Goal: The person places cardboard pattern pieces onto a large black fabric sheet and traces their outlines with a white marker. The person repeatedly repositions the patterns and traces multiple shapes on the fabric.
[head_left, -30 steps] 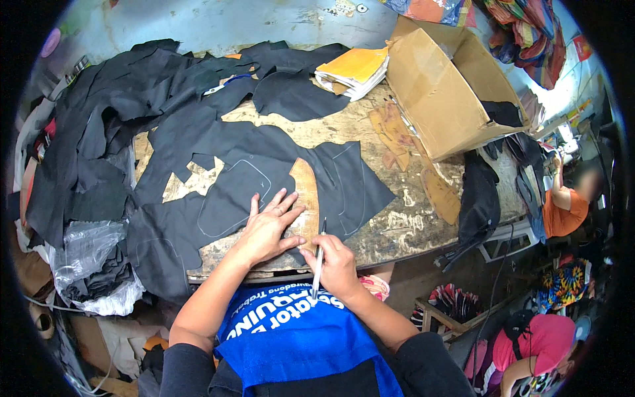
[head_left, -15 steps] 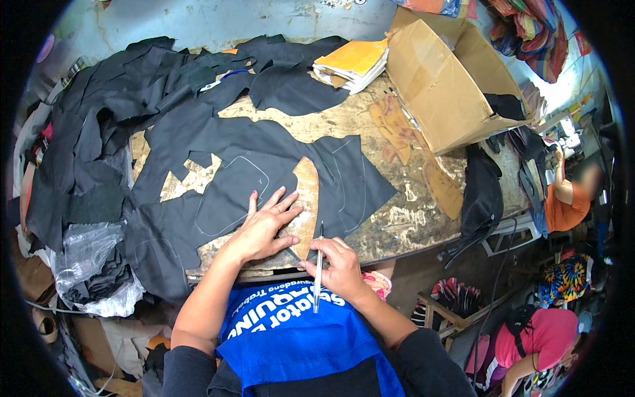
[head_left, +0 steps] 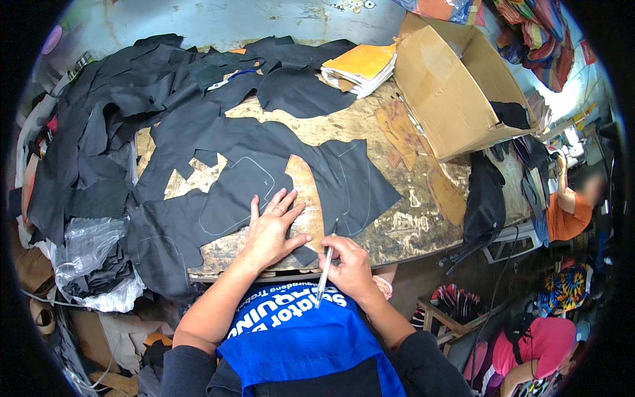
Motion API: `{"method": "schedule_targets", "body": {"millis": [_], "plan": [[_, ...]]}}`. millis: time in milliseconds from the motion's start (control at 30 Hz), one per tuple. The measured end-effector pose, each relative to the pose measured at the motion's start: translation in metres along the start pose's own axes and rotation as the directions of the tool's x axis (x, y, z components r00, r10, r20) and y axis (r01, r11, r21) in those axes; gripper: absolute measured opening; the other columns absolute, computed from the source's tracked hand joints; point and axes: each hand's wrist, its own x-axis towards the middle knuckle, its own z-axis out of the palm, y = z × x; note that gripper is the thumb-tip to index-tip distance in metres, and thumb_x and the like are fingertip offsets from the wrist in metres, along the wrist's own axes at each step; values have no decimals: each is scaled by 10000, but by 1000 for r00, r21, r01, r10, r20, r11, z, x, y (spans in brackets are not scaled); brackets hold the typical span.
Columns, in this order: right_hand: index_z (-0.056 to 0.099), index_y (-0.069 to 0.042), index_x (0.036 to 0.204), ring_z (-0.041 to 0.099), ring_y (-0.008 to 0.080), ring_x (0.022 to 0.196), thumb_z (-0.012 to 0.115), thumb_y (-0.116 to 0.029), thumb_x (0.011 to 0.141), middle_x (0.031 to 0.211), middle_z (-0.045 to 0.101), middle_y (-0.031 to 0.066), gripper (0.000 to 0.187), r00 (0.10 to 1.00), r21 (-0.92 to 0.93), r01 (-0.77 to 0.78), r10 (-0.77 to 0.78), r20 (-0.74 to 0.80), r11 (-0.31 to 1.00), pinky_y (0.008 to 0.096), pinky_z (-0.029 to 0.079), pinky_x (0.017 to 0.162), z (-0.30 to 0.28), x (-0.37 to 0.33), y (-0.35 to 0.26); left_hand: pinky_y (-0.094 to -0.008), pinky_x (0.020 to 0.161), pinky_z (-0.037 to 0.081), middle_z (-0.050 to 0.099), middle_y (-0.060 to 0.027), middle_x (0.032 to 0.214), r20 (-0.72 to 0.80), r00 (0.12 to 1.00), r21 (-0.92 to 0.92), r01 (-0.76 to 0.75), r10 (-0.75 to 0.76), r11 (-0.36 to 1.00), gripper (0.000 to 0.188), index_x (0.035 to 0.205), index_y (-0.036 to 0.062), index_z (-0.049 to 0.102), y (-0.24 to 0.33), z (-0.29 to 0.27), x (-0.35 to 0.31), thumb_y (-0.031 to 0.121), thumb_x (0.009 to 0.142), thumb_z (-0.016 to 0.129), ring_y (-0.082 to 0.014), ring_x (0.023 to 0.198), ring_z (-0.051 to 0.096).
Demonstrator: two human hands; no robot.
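Note:
A long, curved tan pattern piece [head_left: 305, 180] lies on a black sheet of leather-like material [head_left: 264, 141] that bears pale drawn outlines. My left hand [head_left: 272, 231] rests on the sheet with fingers spread, its fingertips and thumb pressing on the pattern's left edge. Pinched in my right hand [head_left: 348, 266] is a slim silver pen [head_left: 325, 279], held beside the pattern's lower right end. The pen points away from me, and whether its tip touches the sheet I cannot tell.
Black material [head_left: 106, 132] is heaped at the left, near a clear plastic bag [head_left: 89, 248]. An open cardboard box [head_left: 443, 86] stands back right, beside a yellow-covered paper stack [head_left: 360, 63] and more tan patterns [head_left: 444, 195]. One person in orange [head_left: 569, 210] and another in pink [head_left: 546, 337] are at the right.
The pattern has turned slightly, its lower end swinging right. Both my hands have shifted a little to the right, the pen moving with the right one. The whole view has also shifted slightly.

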Motion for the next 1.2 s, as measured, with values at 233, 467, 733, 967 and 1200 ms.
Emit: {"method": "schedule_targets", "body": {"millis": [233,467,733,967,1200], "plan": [[607,-44,808,563,285,678,824,-245,618,723,616,102,352,996,-327,21,-49,-77,945,377,457,599,1,13,-8,-537,1104,167,562,-176,1251,-259,958,-308,40,-124,950,538,1359,45,399,6,21,4,197,877,583,-342,1261,442],[578,-46,746,558,294,665,817,-223,617,677,596,109,324,993,-429,23,-70,-94,903,379,458,598,16,22,-4,-311,800,510,626,-175,1066,-329,919,-732,-103,-217,674,465,1397,21,309,-1,23,-6,20,951,440,-190,906,662],[578,-39,757,556,283,666,804,-212,647,710,588,103,305,994,-355,73,-97,-51,932,381,453,596,10,27,-3,-296,837,511,580,-167,1095,-201,964,-951,-150,-172,270,463,1382,-8,326,-8,24,-5,48,947,475,-216,958,642],[563,-26,769,601,272,623,712,-4,671,712,583,123,179,956,-189,130,-174,-237,973,341,495,568,13,24,3,-277,853,507,614,-137,1034,-201,930,-951,-110,-307,289,341,1184,-28,547,-1,22,-5,17,857,632,-188,965,627],[532,-26,887,525,72,646,609,98,694,727,558,11,242,849,449,-221,397,-348,866,208,427,584,-20,33,61,-404,872,442,632,-109,965,-717,691,-162,-30,-96,986,265,936,50,654,-23,-25,-48,82,689,745,-302,1000,578]]}}
